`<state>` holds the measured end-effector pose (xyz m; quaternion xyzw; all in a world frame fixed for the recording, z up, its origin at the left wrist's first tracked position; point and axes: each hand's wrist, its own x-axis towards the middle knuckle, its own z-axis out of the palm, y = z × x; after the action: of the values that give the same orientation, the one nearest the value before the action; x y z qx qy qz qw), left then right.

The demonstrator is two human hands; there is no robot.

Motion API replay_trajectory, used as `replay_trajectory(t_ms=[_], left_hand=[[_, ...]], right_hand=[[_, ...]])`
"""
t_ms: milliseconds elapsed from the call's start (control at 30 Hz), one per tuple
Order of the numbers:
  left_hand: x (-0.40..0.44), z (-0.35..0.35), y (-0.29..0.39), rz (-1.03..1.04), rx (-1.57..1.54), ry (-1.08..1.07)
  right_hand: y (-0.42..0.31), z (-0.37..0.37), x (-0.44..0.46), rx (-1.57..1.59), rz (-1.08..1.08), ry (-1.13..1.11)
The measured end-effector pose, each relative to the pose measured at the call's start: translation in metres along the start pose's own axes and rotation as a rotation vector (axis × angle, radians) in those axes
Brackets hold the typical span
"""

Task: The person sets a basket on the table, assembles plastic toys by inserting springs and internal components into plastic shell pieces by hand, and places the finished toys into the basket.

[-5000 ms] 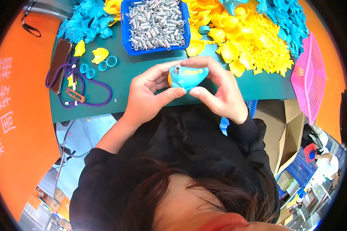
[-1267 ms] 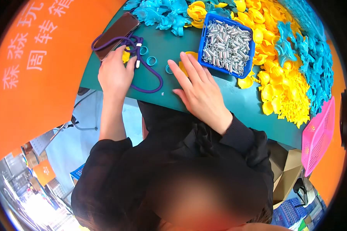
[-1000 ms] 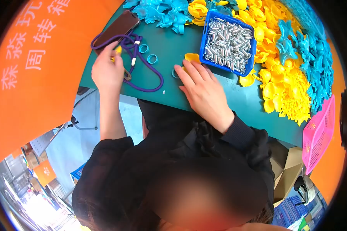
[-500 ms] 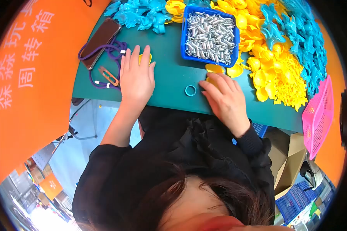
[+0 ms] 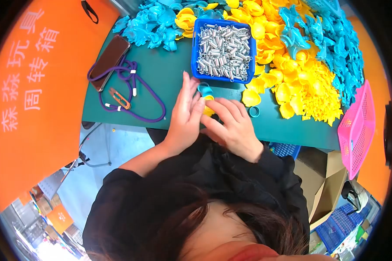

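Near the front edge of the green table, both hands are together around small plastic parts. My left hand (image 5: 186,117), fingers stretched up and thumb bent inward, presses a yellow plastic piece (image 5: 208,107) from the left. My right hand (image 5: 234,127) curls its fingers against that piece from the right, covering much of it. A teal curved piece (image 5: 205,90) sits just above the yellow one, by my left fingertips; whether the two are joined I cannot tell. To the right of my right hand lies a teal ring (image 5: 254,112). Beyond the hands stands a blue tray (image 5: 195,52) of metal springs (image 5: 224,50).
Yellow shell-like parts (image 5: 292,93) and teal parts (image 5: 339,61) are heaped at the right, with more teal parts (image 5: 157,21) at the back left. A phone (image 5: 111,61), a purple cord (image 5: 150,91) and orange-handled snips (image 5: 119,98) lie left. A pink basket (image 5: 357,130) hangs over the right edge.
My hands, apart before, have come together at the middle with the yellow and teal pieces between them. My left hand has left the purple cord's side. The teal ring now lies right of my right hand.
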<state>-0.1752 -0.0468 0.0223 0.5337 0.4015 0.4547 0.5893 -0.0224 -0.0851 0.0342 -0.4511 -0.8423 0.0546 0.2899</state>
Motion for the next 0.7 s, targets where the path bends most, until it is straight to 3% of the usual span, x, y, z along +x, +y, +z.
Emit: replay_trajectory(t_ms=[133, 267, 367, 500, 700], left_hand=[[0.010, -0.020, 0.006, -0.055, -0.008, -0.063], [0.066, -0.049, 0.027, 0.495, 1.029, 0.219], [0.101, -0.061, 0.026, 0.604, 1.282, 0.130], [0.116, -0.071, 0.022, 0.661, 1.459, 0.052], [0.116, -0.072, 0.012, 0.675, 1.354, 0.050]], right_hand=[[0.000, 0.008, 0.015, -0.012, 0.017, -0.037], [0.000, 0.009, 0.022, -0.051, 0.092, -0.125], [0.003, 0.010, 0.018, -0.051, 0.114, -0.130], [0.024, -0.001, 0.005, -0.116, 0.148, -0.048], [0.049, -0.018, -0.008, -0.111, 0.266, 0.134]])
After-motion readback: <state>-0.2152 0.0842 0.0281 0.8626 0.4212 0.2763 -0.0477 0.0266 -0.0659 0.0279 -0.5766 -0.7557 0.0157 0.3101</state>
